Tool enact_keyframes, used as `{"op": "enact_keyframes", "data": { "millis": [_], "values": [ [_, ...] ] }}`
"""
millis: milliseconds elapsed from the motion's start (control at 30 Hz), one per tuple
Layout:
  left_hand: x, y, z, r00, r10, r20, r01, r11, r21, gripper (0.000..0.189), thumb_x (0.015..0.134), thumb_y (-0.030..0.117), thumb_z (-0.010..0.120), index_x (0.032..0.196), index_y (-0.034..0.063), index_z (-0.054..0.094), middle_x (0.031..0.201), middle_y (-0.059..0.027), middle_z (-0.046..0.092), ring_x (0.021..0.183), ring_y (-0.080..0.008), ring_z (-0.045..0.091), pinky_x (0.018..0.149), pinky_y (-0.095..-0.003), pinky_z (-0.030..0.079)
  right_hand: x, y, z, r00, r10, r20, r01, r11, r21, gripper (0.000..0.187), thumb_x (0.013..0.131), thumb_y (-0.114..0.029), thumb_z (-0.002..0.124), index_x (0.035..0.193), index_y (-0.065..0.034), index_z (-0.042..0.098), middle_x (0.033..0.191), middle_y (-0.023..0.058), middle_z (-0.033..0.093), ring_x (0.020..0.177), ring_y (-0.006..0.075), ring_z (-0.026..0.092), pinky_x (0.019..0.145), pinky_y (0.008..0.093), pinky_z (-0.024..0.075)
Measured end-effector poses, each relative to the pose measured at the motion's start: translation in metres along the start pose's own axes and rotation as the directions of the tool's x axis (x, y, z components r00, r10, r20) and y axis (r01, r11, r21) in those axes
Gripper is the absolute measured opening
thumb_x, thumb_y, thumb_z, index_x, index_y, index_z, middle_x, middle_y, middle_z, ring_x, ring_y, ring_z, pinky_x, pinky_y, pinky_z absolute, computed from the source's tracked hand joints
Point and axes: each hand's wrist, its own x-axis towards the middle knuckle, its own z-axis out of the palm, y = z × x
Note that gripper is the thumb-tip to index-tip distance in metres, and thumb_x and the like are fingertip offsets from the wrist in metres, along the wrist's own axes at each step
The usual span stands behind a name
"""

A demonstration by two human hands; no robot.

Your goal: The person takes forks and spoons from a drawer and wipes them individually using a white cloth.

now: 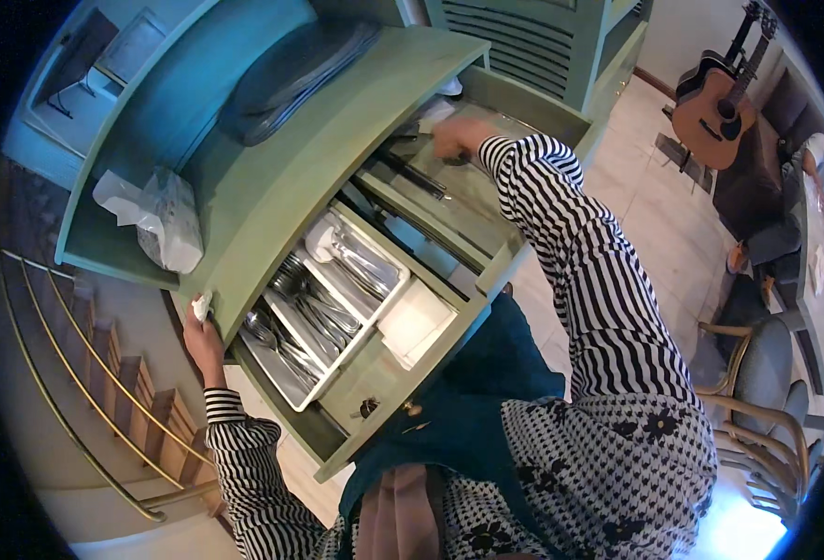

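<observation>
My left hand (203, 343) rests by the left end of the green cabinet top (300, 140), with a crumpled white tissue or cloth (202, 306) in its fingers. My right hand (461, 136) reaches into the open right drawer (499, 210) and is blurred; a small white item (437, 115) lies just beside its fingers. Dark long-handled utensils (415, 175) lie in that drawer. The left drawer (384, 409) also stands open, holding a white cutlery tray (356, 343) with spoons and forks (321, 311) in its compartments. White papers or napkins (417, 318) sit beside the tray.
On the cabinet top are a clear plastic bag (167, 224) and a stack of dark oval mats (293, 80). A brass-coloured railing (90, 329) runs beside wooden stairs at left. Guitars (716, 115), chairs (762, 364) and a seated person (821, 171) are at right.
</observation>
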Motion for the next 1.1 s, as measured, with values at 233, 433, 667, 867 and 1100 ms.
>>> {"op": "enact_keyframes", "data": {
  "millis": [233, 433, 667, 867, 1100],
  "values": [
    [0.0, 0.0, 0.001, 0.998, 0.069, 0.0, -0.069, 0.997, -0.032, 0.042, 0.075, -0.004, 0.039, 0.113, 0.0049, 0.052, 0.101, -0.0208, 0.058, 0.095, -0.0337, 0.056, 0.082, -0.0347, 0.041, 0.012, -0.047, -0.001, 0.978, -0.182, -0.102, 0.203, 0.942, 0.266, 0.021, 0.064, -0.023, 0.06, 0.072, -0.004, 0.062, 0.082, 0.0129, 0.06, 0.079, 0.0298, 0.057, 0.067, 0.0399, 0.0457],
    [-0.001, -0.016, 0.005, 0.992, 0.125, -0.032, -0.127, 0.988, -0.087, 0.043, 0.074, -0.005, 0.038, 0.114, 0.0062, 0.052, 0.102, -0.0197, 0.059, 0.095, -0.0321, 0.057, 0.082, -0.0344, 0.042, 0.002, -0.067, -0.006, 0.971, -0.137, 0.196, 0.098, 0.975, 0.197, 0.013, 0.064, -0.017, 0.061, 0.07, -0.0057, 0.062, 0.081, 0.0118, 0.058, 0.08, 0.0299, 0.056, 0.068, 0.04, 0.0452],
    [-0.003, 0.005, -0.002, 0.999, 0.051, 0.013, -0.049, 0.995, -0.092, 0.045, 0.073, -0.006, 0.038, 0.114, 0.0068, 0.052, 0.099, -0.0187, 0.059, 0.091, -0.0314, 0.058, 0.079, -0.0328, 0.043, 0.021, -0.079, 0.04, 0.954, -0.265, -0.141, 0.257, 0.963, -0.076, 0.018, 0.065, -0.011, 0.053, 0.077, -0.0005, 0.061, 0.078, 0.0173, 0.062, 0.074, 0.0314, 0.06, 0.063, 0.0414, 0.048],
    [-0.002, 0.007, -0.002, 0.999, 0.029, 0.015, -0.028, 0.996, -0.087, 0.042, 0.076, -0.004, 0.04, 0.116, 0.0065, 0.051, 0.098, -0.0191, 0.059, 0.09, -0.0316, 0.057, 0.078, -0.0334, 0.042, 0.019, -0.057, 0.026, 0.882, -0.349, -0.317, 0.312, 0.936, -0.161, 0.02, 0.07, -0.012, 0.05, 0.083, -0.001, 0.061, 0.082, 0.0164, 0.062, 0.073, 0.0303, 0.061, 0.063, 0.0428, 0.0475],
    [-0.01, 0.01, -0.001, 0.998, 0.064, -0.018, -0.066, 0.992, -0.108, 0.036, 0.079, -0.001, 0.042, 0.114, 0.0034, 0.051, 0.096, -0.0195, 0.059, 0.091, -0.0318, 0.057, 0.078, -0.0338, 0.042, -0.012, 0.014, -0.036, 0.959, 0.222, -0.179, -0.251, 0.954, -0.164, 0.022, 0.079, -0.013, 0.046, 0.092, -0.0051, 0.062, 0.095, 0.0164, 0.062, 0.087, 0.0298, 0.061, 0.073, 0.0403, 0.0485]
  ]
}}
